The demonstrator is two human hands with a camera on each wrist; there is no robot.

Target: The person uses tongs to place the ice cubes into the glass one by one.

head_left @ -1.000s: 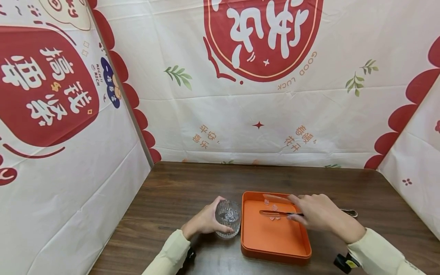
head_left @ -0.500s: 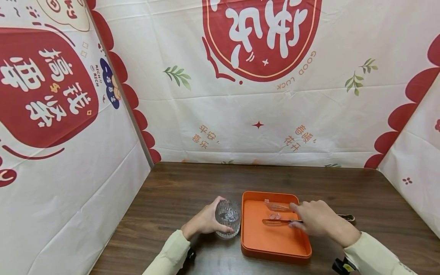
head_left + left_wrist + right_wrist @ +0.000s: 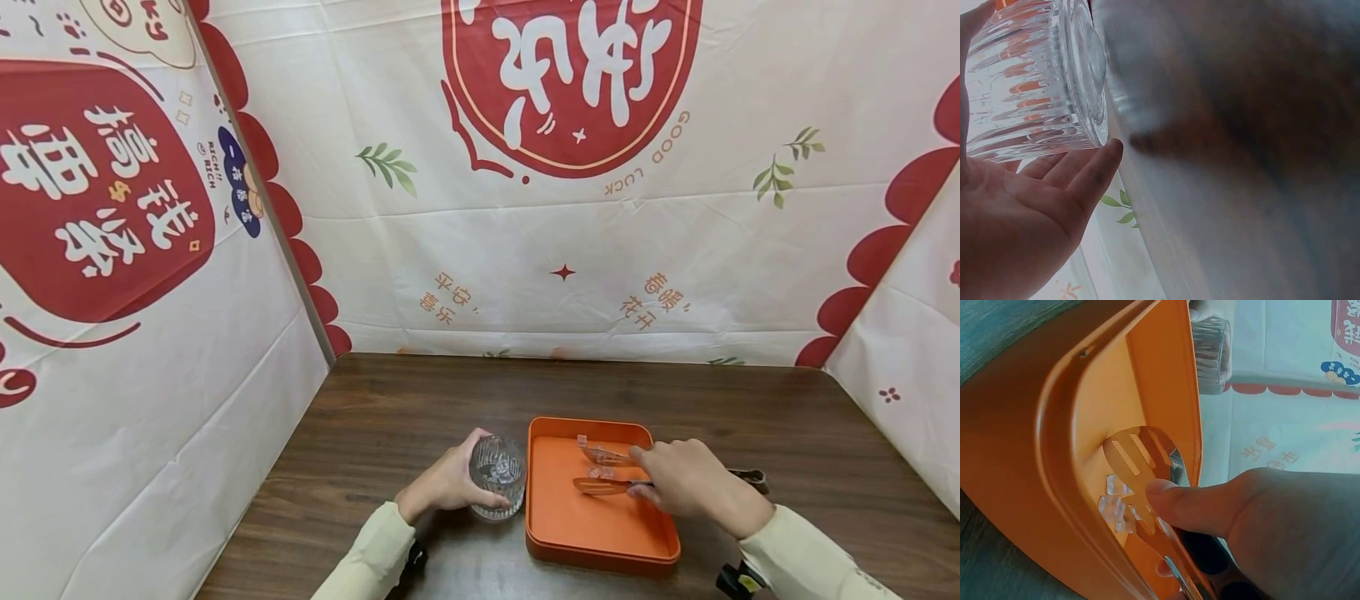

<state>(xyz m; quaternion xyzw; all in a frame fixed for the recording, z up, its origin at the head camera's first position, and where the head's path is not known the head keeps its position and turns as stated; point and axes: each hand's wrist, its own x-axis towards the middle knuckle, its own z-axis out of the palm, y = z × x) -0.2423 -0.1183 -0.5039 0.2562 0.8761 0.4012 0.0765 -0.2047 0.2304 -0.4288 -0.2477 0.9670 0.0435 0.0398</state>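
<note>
My left hand is curled round a ribbed clear glass standing left of the orange tray; clear pieces lie inside the glass. In the left wrist view the fingers reach round the glass near its base. My right hand grips metal tongs, whose slotted ends are spread apart inside the tray. Several small clear pieces lie between the ends, and another lies nearer the back. In the right wrist view the thumb presses one arm of the tongs, beside the clear pieces.
The dark wooden table extends behind and on both sides of the tray. White printed cloth hangs at the back and both sides. Dark wrist devices show at both wrists.
The tongs have shifted slightly toward the tray's front, and their ends now lie on either side of the gathered clear pieces. The left hand and glass have stayed in place.
</note>
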